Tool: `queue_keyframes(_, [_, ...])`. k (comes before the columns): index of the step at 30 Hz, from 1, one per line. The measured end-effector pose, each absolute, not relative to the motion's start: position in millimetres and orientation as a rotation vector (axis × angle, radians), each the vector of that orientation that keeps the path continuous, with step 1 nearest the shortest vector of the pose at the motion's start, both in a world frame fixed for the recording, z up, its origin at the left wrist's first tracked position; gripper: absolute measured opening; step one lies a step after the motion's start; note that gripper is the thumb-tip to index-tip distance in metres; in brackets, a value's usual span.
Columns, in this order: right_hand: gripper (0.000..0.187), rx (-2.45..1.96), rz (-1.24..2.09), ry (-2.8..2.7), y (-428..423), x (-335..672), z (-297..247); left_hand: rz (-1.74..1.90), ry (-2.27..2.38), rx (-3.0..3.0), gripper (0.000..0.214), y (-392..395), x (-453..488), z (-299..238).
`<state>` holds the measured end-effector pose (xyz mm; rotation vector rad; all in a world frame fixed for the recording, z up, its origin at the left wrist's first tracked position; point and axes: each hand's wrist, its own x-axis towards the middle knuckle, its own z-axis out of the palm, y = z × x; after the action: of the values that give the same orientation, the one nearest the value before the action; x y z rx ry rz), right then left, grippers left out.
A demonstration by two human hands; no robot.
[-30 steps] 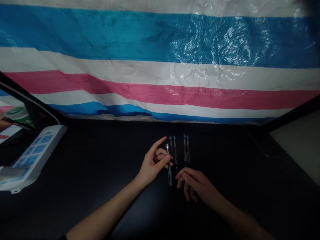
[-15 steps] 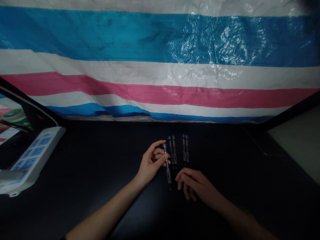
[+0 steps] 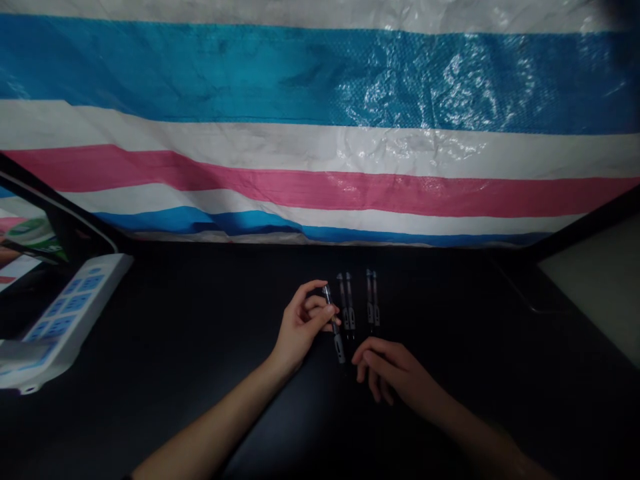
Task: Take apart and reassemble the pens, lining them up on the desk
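My left hand [image 3: 303, 321] is closed around a click pen [image 3: 339, 347] with a clear barrel and a dark grey grip. The pen slants with its grip end toward me, and my index finger rests on its top end. Just right of it, a pair of similar pens [image 3: 348, 312] lies side by side on the black table [image 3: 280, 427]. A second pair of pens [image 3: 373, 307] lies farther right. My right hand [image 3: 393, 367] is held near the lower ends of the pens. Its fingers are loosely bent and apart, with nothing in them.
A white power strip [image 3: 95, 300] with blue socket faces lies at the left edge. Behind it are a dark frame and a green-and-white round container [image 3: 30, 230]. A striped plastic sheet [image 3: 320, 160] hangs along the table's back.
The pen in my left hand has tilted slightly, its lower end moving a little right and its tip now harder to see. My right hand has barely moved.
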<state>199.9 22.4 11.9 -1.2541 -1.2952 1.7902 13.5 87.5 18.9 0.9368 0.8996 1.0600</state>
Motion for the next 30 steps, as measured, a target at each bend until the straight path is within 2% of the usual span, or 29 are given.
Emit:
queue_keyframes(8, [0.029,-1.237,1.78,-1.293,21.0,200.2,10.5,1.061,0.902,0.916,0.049,87.3,13.1,18.1])
queue_keyframes(13, [0.028,-1.244,1.784,-1.292,21.0,200.2,12.1,1.089,0.912,0.891,0.058,87.8,13.6,18.5])
queue_keyframes(18, [0.027,-1.263,1.783,-1.295,21.9,200.0,12.1,1.089,0.92,0.915,0.049,89.7,12.8,17.2])
queue_keyframes(30, [0.026,-1.279,1.789,-1.303,22.8,200.6,14.5,1.095,0.905,0.948,0.052,90.9,12.8,14.9])
